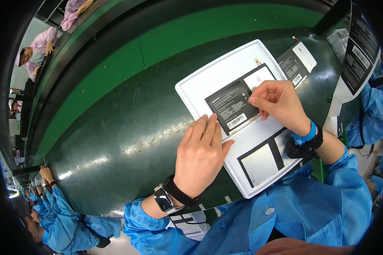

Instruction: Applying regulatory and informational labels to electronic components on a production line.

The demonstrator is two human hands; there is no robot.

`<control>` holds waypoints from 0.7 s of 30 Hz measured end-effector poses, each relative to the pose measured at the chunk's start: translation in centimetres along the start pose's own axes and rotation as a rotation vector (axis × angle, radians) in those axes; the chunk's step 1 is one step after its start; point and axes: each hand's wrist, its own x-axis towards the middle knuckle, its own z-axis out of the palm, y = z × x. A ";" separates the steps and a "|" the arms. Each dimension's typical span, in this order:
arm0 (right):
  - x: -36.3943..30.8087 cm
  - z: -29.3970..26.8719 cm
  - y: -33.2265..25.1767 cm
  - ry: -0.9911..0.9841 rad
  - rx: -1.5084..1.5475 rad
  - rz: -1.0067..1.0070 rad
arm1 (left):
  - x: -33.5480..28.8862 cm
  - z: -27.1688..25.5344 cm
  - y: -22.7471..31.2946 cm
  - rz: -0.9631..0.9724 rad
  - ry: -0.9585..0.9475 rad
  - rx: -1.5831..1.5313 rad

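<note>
A flat black battery pack [227, 102] with a printed label, a barcode and a white section lies across a white plastic tray [191, 87]. Thin wires with a small connector [257, 62] stick out at its far end. My left hand [202, 148] is open, its fingers stretched out, with fingertips at the pack's left edge. Over the middle of the pack, my right hand [281, 104] is closed in a pinch, thumb against forefinger. Whatever the pinch holds, if anything, is hidden. In the near half of the tray lies a white panel with a black frame [259, 163].
Another battery pack [291, 66] rests on the dark green table [127, 123] beyond the tray. A hanging strip of black labels [357, 55] stands at the right. Co-workers in blue sit at both sides; people in pink [42, 44] work across at the far left.
</note>
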 end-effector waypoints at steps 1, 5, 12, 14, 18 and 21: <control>0.0 0.0 0.0 0.001 -0.008 -0.003 | 0.0 0.0 0.0 0.000 0.000 0.001; 0.0 0.0 0.0 0.010 -0.011 0.015 | 0.0 0.0 -0.1 0.000 -0.004 -0.008; 0.1 -0.1 0.0 0.010 0.004 -0.004 | 0.1 -0.1 -0.3 0.004 -0.006 -0.025; 0.1 -0.2 0.0 0.004 -0.007 0.011 | 0.1 -0.1 -0.3 0.006 -0.006 -0.020; 0.0 -0.2 -0.1 -0.006 0.011 0.011 | 0.1 -0.2 -0.3 0.014 -0.006 -0.009; -0.1 0.0 -0.3 0.002 0.006 0.019 | 0.1 -0.1 -0.4 0.004 -0.016 -0.029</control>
